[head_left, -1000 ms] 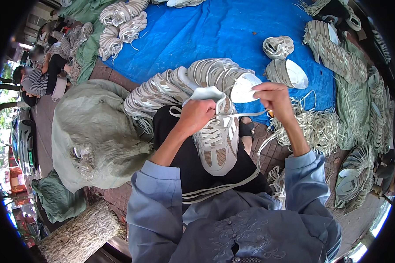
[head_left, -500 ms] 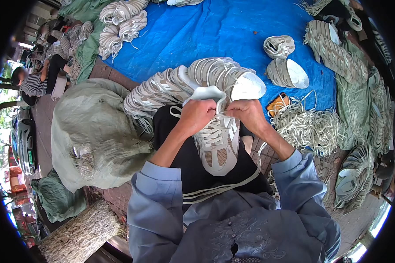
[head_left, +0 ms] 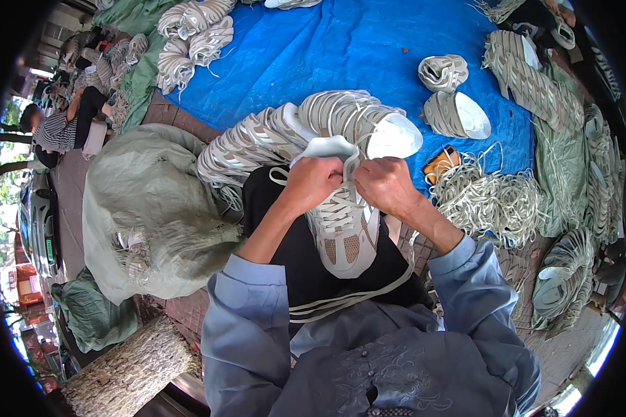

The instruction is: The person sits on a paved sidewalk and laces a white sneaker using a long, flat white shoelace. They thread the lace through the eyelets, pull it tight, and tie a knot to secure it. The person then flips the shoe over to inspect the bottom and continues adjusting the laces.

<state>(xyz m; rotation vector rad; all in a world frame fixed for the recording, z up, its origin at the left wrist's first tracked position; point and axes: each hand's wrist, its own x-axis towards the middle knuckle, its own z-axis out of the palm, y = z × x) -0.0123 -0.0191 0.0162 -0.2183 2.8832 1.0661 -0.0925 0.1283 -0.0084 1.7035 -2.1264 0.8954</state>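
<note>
A beige and white sneaker upper (head_left: 342, 240) lies over my lap, toe toward me, its lower eyelets crossed by a pale lace (head_left: 336, 219). My left hand (head_left: 314, 182) is closed at the left side of its collar, fingers curled against the upper. On the other side my right hand (head_left: 384, 184) pinches close to the top eyelets; the lace end inside its fingers is mostly hidden. The tongue stands up between both hands. Loose lace trails past my right wrist and across my lap.
Beyond my knees curves a long row of nested shoe uppers (head_left: 257, 142). A heap of laces (head_left: 490, 201) lies to the right by a blue tarp (head_left: 313, 55). At left are a large sack (head_left: 153, 215) and a seated person (head_left: 59, 128) farther off.
My right hand has turned and moved slightly left, bringing its knuckles up beside the tongue. The left hand and the sneaker upper stay nearly still.
</note>
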